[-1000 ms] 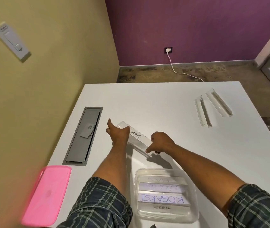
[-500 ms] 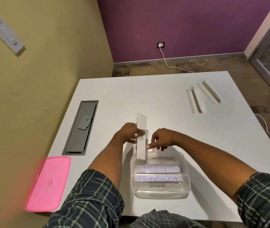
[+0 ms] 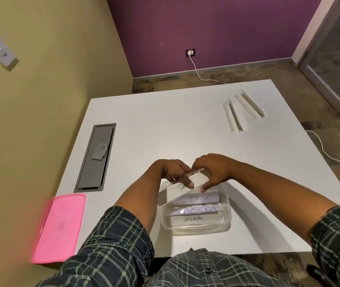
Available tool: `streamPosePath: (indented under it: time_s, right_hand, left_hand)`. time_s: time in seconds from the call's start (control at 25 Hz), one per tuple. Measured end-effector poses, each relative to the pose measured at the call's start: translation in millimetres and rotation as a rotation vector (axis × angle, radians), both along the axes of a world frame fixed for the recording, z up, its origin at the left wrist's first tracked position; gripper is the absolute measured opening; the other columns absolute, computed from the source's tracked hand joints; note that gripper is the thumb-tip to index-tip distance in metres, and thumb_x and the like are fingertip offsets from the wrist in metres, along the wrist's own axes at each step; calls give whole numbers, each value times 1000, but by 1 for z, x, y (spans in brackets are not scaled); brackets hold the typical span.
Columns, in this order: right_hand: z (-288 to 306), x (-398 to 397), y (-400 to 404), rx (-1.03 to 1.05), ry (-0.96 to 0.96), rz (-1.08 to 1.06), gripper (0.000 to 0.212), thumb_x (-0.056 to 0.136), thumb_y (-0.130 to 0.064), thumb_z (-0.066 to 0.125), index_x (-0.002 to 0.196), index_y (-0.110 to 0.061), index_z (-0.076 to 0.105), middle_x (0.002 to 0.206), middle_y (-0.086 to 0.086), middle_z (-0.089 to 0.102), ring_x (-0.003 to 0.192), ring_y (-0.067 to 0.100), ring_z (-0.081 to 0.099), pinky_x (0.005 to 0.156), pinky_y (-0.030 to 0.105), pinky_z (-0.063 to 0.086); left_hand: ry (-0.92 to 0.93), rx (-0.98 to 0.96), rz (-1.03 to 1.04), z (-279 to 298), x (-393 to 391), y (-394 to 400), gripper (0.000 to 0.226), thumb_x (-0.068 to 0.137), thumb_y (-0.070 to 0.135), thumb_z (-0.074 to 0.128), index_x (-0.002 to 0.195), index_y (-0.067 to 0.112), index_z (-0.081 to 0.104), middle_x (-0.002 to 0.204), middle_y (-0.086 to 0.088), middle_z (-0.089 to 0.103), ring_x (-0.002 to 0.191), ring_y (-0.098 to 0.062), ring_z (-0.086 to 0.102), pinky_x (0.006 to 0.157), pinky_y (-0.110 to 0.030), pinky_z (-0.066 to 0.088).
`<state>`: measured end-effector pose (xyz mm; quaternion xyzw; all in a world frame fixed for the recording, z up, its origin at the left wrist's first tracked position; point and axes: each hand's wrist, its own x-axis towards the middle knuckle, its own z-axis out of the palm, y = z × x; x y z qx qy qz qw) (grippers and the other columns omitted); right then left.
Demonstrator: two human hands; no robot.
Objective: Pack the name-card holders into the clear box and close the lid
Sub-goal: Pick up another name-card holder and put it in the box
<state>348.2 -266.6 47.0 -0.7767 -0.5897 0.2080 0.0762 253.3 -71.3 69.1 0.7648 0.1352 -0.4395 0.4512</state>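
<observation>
A clear box stands near the front edge of the white table, with several name-card holders lying flat in it; one reads ZEBRA. Both hands hold another clear name-card holder tilted over the box's far left part. My left hand grips its upper edge, index finger laid on its face. My right hand pinches its right end. The pink lid lies to the left at the table's front corner. Two more clear holders lie at the far right.
A grey cable hatch is set into the table on the left. A yellow wall runs close along the table's left side. A white cable trails on the floor to the right.
The holder was lifted off the table, stood on end at the box, and now tilts flat over the box's contents. Both hands came toward me with it.
</observation>
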Motion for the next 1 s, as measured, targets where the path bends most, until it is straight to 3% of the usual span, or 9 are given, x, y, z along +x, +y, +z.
streamPosePath:
  time_s: [0.12, 0.24, 0.44, 0.56, 0.76, 0.92, 1.0]
  right_hand:
    - [-9, -14, -2, -73, -17, 33, 73, 67, -69, 78, 120, -26, 54, 101, -2, 68, 90, 20, 62, 77, 33, 48]
    - [-13, -19, -11, -84, 33, 52, 68, 73, -60, 77, 124, -26, 49, 103, 1, 67, 89, 21, 61, 71, 30, 41]
    - [-20, -26, -28, -89, -49, 52, 59, 78, -62, 71, 114, -19, 53, 102, 0, 66, 90, 23, 61, 70, 33, 45]
    - [-22, -26, -34, -107, -145, 80, 59, 80, -63, 67, 112, -16, 53, 104, 2, 66, 91, 26, 62, 71, 35, 47]
    - [-29, -37, -26, -45, -353, 185, 56, 84, -64, 63, 105, -13, 57, 95, 7, 69, 89, 30, 62, 78, 37, 42]
    - [-39, -51, -15, -198, -451, 209, 51, 84, -53, 68, 112, -12, 54, 100, 9, 70, 96, 31, 61, 82, 39, 44]
    - [-45, -56, -14, -269, -432, 155, 40, 87, -36, 68, 114, -11, 52, 103, 10, 69, 98, 33, 63, 79, 39, 46]
  left_hand:
    - [-16, 41, -84, -5, -3, -13, 34, 74, 13, 88, 100, 12, 65, 90, -11, 56, 82, -24, 51, 76, -33, 40]
    - [-56, 88, -107, -12, -7, -19, 39, 73, 19, 90, 105, 4, 72, 90, -4, 68, 78, -18, 60, 76, -31, 47]
    - [-156, 344, -250, -19, -11, -18, 47, 66, 28, 94, 105, 14, 73, 98, 2, 71, 90, -17, 63, 89, -32, 53]
    - [-201, 524, -371, -22, -16, -12, 44, 68, 23, 91, 107, 11, 74, 104, -2, 75, 96, -21, 68, 88, -33, 55]
    - [-263, 741, -469, -27, -29, -5, 36, 69, 20, 88, 102, 17, 74, 105, -5, 74, 97, -25, 70, 74, -28, 49]
    - [-301, 819, -507, -31, -40, -3, 33, 71, 19, 84, 102, 19, 75, 106, -4, 73, 96, -26, 71, 75, -29, 51]
    - [-320, 839, -528, -34, -44, -3, 32, 73, 18, 83, 103, 20, 74, 108, -4, 72, 97, -27, 70, 74, -28, 50]
